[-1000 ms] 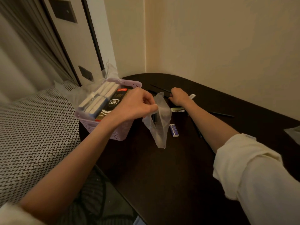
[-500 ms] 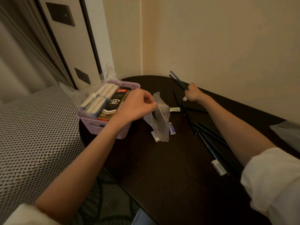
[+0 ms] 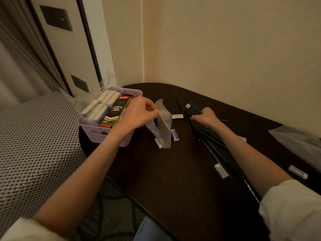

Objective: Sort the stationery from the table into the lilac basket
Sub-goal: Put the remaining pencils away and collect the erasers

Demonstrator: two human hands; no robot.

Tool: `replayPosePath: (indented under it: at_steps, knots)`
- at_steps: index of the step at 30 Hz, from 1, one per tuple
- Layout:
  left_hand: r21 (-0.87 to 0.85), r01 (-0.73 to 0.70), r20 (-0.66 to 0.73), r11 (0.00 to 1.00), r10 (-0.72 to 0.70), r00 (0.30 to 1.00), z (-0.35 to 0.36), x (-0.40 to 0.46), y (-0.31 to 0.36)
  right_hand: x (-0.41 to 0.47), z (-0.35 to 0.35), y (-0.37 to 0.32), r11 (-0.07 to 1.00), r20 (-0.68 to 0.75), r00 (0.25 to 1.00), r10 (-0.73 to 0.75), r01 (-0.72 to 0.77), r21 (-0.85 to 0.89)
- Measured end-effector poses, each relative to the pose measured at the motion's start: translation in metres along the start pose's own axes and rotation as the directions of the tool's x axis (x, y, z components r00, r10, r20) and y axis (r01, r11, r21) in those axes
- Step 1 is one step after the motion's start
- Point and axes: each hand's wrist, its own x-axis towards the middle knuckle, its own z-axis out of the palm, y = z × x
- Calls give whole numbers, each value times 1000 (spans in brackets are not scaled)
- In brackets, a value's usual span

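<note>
The lilac basket [image 3: 97, 134] stands at the table's left edge, filled with white eraser boxes and a black 0.5 mm lead box [image 3: 114, 112]. My left hand [image 3: 139, 113] pinches the top of a small clear plastic bag [image 3: 162, 126] just right of the basket. My right hand [image 3: 205, 118] grips dark pencils [image 3: 192, 105] low over the table. More dark pencils [image 3: 217, 146] lie along the table under my right forearm. Small erasers [image 3: 175, 134] [image 3: 159, 142] lie beside the bag.
The dark oval table [image 3: 173, 171] sits in a wall corner. Other erasers [image 3: 221, 170] [image 3: 297, 172] [image 3: 188, 106] and a pale flat item [image 3: 177, 116] are scattered on it. Clear plastic [image 3: 298, 141] lies at the far right. A patterned bed [image 3: 34, 145] borders the left.
My right hand, gripping pencils, has come down from raised near the wall to the tabletop. My left hand keeps its pinch on the bag beside the basket.
</note>
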Motion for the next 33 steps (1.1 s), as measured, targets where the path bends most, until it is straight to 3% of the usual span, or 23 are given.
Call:
replayPosePath:
  at_steps: [10,16,24,33]
  knots:
    - [-2,-3,0,1000,3,1000,-6,-3,-2,-12,19,-13,925,85,995,-44,73,-373]
    - [2,13,-17,1000,-13,1000,-11,1,-1,-6,-5,-30,957,88,994,-62,85,-277]
    - [-120,29,49,992,-23,999,-13,-2,-1,10,-7,-41,986,175,976,-126,144,-90]
    - [-185,19,42,983,-11,999,-19,2,-6,40,16,-55,967,23,985,-171,172,-191]
